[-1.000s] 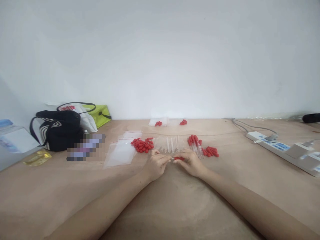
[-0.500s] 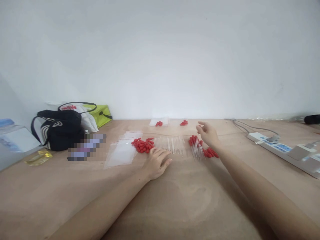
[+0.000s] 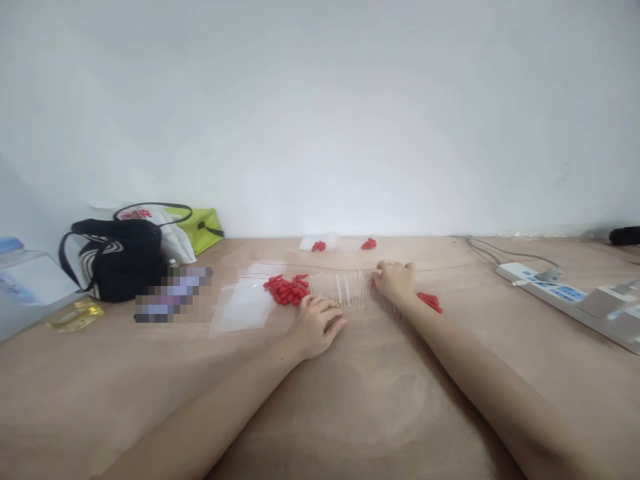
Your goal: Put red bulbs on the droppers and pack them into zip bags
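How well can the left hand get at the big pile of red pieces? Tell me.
Quite easily, it seems: the left hand lies right by the big pile of red pieces, and nothing visible stands between them.

Red chars (image 3: pixel 137 215) on wht bag (image 3: pixel 176 240), illeg.
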The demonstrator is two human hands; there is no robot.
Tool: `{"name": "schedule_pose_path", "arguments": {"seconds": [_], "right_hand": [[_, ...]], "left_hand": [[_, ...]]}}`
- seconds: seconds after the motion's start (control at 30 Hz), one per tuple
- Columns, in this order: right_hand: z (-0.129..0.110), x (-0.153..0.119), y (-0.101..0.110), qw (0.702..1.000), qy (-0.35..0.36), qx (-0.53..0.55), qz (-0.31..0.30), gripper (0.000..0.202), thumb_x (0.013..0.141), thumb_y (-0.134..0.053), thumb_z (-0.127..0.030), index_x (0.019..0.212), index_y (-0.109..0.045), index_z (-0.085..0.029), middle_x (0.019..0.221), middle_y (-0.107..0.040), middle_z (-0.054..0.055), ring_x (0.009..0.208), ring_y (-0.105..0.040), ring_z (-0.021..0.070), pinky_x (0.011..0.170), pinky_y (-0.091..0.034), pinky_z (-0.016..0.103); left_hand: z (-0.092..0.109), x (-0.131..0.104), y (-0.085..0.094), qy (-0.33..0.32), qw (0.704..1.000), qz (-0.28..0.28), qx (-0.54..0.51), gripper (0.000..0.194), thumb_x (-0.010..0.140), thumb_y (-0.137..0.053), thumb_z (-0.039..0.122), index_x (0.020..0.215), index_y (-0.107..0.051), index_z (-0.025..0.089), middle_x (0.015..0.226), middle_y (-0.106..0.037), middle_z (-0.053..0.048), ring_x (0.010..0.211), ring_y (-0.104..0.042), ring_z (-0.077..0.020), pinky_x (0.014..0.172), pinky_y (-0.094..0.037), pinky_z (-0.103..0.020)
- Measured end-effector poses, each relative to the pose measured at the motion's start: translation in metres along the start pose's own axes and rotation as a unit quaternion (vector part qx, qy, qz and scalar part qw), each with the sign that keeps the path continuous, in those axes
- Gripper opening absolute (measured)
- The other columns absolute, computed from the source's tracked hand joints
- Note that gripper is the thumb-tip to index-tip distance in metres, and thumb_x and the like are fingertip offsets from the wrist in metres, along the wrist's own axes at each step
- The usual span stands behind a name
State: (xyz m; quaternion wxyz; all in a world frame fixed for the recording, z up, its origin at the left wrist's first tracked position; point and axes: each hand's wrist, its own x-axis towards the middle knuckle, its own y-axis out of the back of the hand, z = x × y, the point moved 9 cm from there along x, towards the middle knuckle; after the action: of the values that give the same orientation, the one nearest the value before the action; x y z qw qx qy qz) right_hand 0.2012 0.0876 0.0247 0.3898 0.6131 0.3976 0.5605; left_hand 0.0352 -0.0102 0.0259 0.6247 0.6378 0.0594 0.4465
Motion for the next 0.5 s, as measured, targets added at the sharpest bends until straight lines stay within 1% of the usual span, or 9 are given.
{"name": "schedule_pose_path", "arguments": {"seconds": [0.07, 0.17, 0.23, 0.3, 0.33, 0.4, 0.5], "right_hand": [[0.005, -0.003, 0.006, 1.0, -0.006, 0.003, 0.023, 0.024, 0.079, -0.038, -0.027, 0.088, -0.058, -0.017, 0.083, -0.064, 0.01, 0.082, -0.053, 0.0229, 0.074, -0.019, 0.037], [0.019, -0.015, 0.017, 0.998, -0.015, 0.029, 0.057, 0.024, 0.079, -0.037, -0.025, 0.083, -0.059, -0.018, 0.081, -0.064, 0.007, 0.078, -0.053, 0.0207, 0.072, -0.02, 0.036], [0.033, -0.027, 0.023, 0.996, -0.01, 0.051, 0.077, 0.025, 0.079, -0.037, -0.027, 0.08, -0.06, -0.019, 0.079, -0.064, 0.006, 0.077, -0.053, 0.0195, 0.071, -0.02, 0.035], [0.052, -0.04, 0.027, 0.993, -0.013, 0.074, 0.087, 0.026, 0.078, -0.038, -0.031, 0.078, -0.061, -0.02, 0.079, -0.063, 0.005, 0.076, -0.054, 0.0185, 0.071, -0.022, 0.034], [0.061, -0.045, 0.026, 0.993, -0.009, 0.085, 0.079, 0.027, 0.078, -0.038, -0.033, 0.078, -0.062, -0.021, 0.08, -0.063, 0.004, 0.077, -0.054, 0.0182, 0.071, -0.024, 0.033], [0.085, -0.053, 0.023, 0.993, -0.034, 0.091, 0.06, 0.027, 0.076, -0.041, -0.038, 0.076, -0.063, -0.022, 0.081, -0.063, 0.004, 0.077, -0.054, 0.0187, 0.07, -0.027, 0.033], [0.118, -0.058, 0.011, 0.989, -0.096, 0.114, 0.002, 0.028, 0.072, -0.045, -0.043, 0.074, -0.065, -0.023, 0.079, -0.064, 0.004, 0.075, -0.055, 0.0201, 0.064, -0.032, 0.031]], "left_hand": [[0.0, 0.0, 0.0, 0.003, 1.0, -0.001, 0.001, 0.014, 0.081, -0.047, 0.026, 0.085, -0.059, 0.019, 0.093, -0.06, -0.003, 0.09, -0.05, -0.018, 0.082, -0.027, -0.037], [-0.002, -0.001, 0.002, 0.011, 1.0, -0.002, 0.0, 0.013, 0.08, -0.048, 0.025, 0.085, -0.059, 0.019, 0.092, -0.06, -0.003, 0.087, -0.05, -0.0179, 0.078, -0.029, -0.035], [-0.005, -0.001, 0.004, 0.023, 1.0, -0.002, 0.007, 0.011, 0.079, -0.049, 0.024, 0.08, -0.059, 0.019, 0.087, -0.061, -0.002, 0.084, -0.051, -0.0174, 0.075, -0.03, -0.034], [-0.011, 0.0, 0.007, 0.047, 0.999, 0.001, 0.025, 0.012, 0.077, -0.05, 0.023, 0.07, -0.057, 0.018, 0.081, -0.06, -0.001, 0.081, -0.051, -0.0174, 0.073, -0.032, -0.033], [-0.015, 0.002, 0.008, 0.064, 0.997, 0.002, 0.038, 0.013, 0.076, -0.051, 0.023, 0.065, -0.056, 0.017, 0.079, -0.06, -0.001, 0.08, -0.051, -0.0175, 0.072, -0.032, -0.032], [-0.024, 0.009, 0.009, 0.109, 0.992, -0.002, 0.07, 0.015, 0.075, -0.051, 0.023, 0.061, -0.054, 0.017, 0.076, -0.059, -0.002, 0.08, -0.051, -0.0178, 0.072, -0.034, -0.031], [-0.04, 0.025, 0.005, 0.189, 0.974, -0.035, 0.122, 0.011, 0.075, -0.048, 0.022, 0.07, -0.057, 0.017, 0.083, -0.06, -0.004, 0.087, -0.051, -0.0188, 0.076, -0.036, -0.03]]}}
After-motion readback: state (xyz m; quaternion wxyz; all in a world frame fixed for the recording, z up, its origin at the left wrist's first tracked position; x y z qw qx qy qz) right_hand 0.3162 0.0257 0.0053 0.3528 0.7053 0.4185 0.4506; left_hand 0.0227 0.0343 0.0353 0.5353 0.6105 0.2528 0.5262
